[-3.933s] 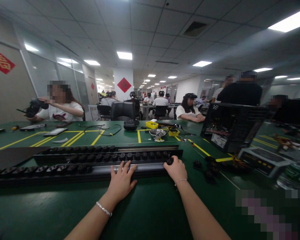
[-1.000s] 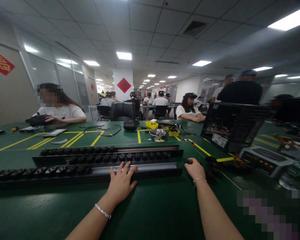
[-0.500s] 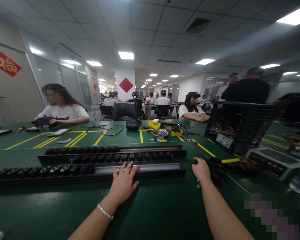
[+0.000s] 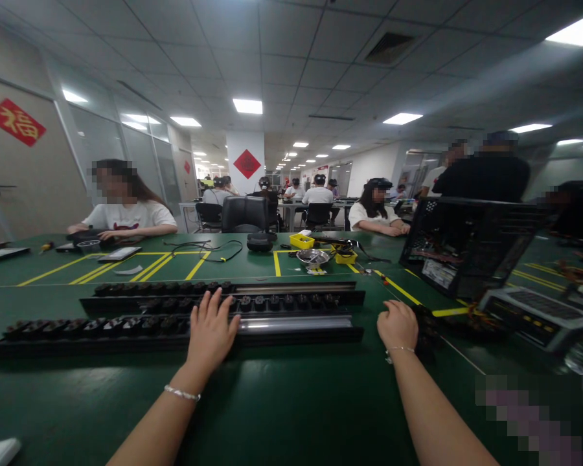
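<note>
My left hand (image 4: 212,331) reaches over the front black rail (image 4: 301,335), its fingers stretched out and a little apart. The fingers lie over the right end of a row of small black round parts (image 4: 97,325) set in that rail; whether they touch is hard to tell. Behind it, two more rails hold similar parts (image 4: 274,301), with part of the rearmost track (image 4: 296,287) bare. My right hand (image 4: 399,325) is curled on the green table, right of the rails, beside a dark heap (image 4: 428,335). Anything inside its fingers is hidden.
A metal bowl (image 4: 313,258), a yellow tray (image 4: 302,241) and a black case (image 4: 259,243) stand beyond the rails. At right are an open computer case (image 4: 471,246) and a power supply unit (image 4: 537,314). Cables (image 4: 208,247) lie at the back; co-workers sit across the table.
My left hand has moved left along the front rail, toward the round parts. My right hand stays near the same spot, curled. The view has shifted slightly.
</note>
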Motion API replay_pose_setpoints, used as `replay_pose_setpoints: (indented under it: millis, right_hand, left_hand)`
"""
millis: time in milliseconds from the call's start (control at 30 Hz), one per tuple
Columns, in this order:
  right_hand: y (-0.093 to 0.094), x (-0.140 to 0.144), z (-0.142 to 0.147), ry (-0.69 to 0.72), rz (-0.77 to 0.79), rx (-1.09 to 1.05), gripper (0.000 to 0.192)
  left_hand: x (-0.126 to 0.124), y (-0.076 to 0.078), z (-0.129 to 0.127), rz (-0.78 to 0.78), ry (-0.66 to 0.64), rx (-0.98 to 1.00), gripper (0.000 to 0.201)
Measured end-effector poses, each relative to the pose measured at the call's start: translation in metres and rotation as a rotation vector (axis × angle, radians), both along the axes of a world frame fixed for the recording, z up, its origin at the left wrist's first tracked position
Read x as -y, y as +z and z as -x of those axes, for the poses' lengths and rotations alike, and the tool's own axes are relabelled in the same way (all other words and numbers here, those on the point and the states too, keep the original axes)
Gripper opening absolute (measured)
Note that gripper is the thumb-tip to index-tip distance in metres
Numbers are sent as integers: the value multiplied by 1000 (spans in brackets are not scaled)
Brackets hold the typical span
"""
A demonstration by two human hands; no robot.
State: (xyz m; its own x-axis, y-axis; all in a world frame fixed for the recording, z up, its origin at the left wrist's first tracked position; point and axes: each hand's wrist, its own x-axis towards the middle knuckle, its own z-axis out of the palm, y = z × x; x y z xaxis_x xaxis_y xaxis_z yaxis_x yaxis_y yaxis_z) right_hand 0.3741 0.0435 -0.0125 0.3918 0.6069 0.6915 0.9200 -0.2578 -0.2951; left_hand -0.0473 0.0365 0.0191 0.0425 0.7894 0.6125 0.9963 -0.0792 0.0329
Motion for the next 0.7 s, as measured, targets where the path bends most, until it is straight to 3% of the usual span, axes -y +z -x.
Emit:
replay_pose_setpoints:
  millis: [167,300,367,433,700]
  right_hand:
    - [17,10,54,81,-129,31,42]
    - [12,17,102,222,-111,77,38]
    - [7,19,116,295,-74,91,36]
    - [3,20,123,346,-3,88,34]
    - [6,23,124,330,219,70,35]
  left_hand:
    - [-5,21,60,9,320,139,51]
    - [-1,36,96,203,425,281,53]
    - [1,38,102,332,405,270,51]
    - [2,37,101,354,396,245,48]
    - [4,14,85,192,400,176,48]
